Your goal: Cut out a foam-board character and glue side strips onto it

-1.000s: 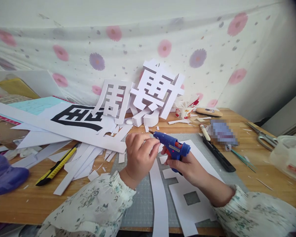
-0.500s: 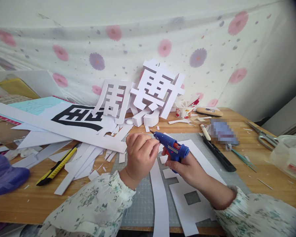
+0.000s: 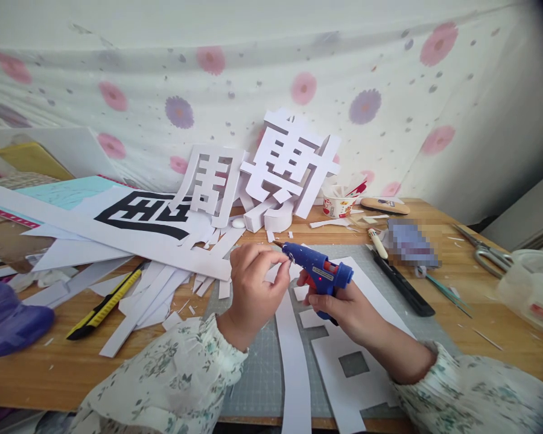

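My right hand (image 3: 339,307) grips a blue hot glue gun (image 3: 317,265) with a small red light on its side, its nozzle pointing left. Close beside the nozzle, my left hand (image 3: 257,280) has thumb and forefinger pinched together; whatever may be between them is too small to make out. Below both hands, a long white strip (image 3: 295,361) lies on the grey cutting mat (image 3: 257,374). To its right is a white foam-board cutout (image 3: 332,361) with square openings, partly covered by my right hand and forearm.
White three-dimensional characters (image 3: 294,163) lean at the back. Left are white board offcuts (image 3: 149,301), a yellow utility knife (image 3: 106,301) and a printed black character (image 3: 140,214). Right are a black cutter (image 3: 402,283), scissors (image 3: 484,247), a paper cup (image 3: 337,207) and a plastic tub (image 3: 531,289).
The glue gun in my right hand has shifted slightly right and down. The left thumb and forefinger stay pinched near the nozzle.
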`<state>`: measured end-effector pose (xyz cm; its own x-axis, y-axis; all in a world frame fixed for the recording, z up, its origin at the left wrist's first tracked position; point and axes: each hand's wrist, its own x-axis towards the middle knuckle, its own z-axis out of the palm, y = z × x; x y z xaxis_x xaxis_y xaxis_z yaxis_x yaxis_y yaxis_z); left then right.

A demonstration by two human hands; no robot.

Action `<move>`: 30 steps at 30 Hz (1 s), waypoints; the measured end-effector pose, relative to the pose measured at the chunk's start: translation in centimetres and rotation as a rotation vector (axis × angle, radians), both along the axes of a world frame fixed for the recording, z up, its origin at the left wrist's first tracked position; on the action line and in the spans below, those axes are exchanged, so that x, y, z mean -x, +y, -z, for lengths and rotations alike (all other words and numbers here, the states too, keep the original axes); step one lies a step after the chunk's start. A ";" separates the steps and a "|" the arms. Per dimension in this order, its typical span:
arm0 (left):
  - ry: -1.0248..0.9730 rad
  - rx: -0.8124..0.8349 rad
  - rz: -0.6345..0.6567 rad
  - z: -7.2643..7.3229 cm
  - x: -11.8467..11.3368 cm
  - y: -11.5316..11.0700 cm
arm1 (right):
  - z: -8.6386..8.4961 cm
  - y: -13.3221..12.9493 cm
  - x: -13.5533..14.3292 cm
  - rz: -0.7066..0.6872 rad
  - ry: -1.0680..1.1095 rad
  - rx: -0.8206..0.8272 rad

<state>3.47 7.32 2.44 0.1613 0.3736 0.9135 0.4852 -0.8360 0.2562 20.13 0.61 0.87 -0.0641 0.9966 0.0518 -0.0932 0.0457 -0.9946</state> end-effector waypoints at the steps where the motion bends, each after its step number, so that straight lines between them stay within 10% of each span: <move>1: -0.009 0.008 0.000 0.0 0.1 0.1 | 0.0 0.0 0.0 -0.006 0.002 0.007; 30: 0.122 -0.122 0.016 0.1 0.8 1.0 | -0.2 0.3 0.1 -0.044 -0.036 0.032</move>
<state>2.69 8.33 2.33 0.2791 0.2581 0.9249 0.4930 -0.8651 0.0926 20.06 0.93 1.12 -0.1090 0.9939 0.0168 -0.0588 0.0105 -0.9982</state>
